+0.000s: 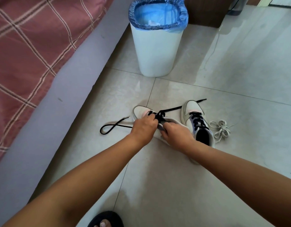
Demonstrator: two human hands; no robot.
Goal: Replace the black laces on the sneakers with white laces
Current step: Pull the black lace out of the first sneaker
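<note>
Two sneakers on the floor tiles, left sneaker held down by the right hand, black lace pinched by left hand fingers, right sneaker laced black, white laces bundled beside it, bin behind, bed alongside.

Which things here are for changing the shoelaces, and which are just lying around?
For the job: left sneaker, right sneaker, black lace, white laces.
Just there: lined bin, bed with checked cover, black slipper.
</note>
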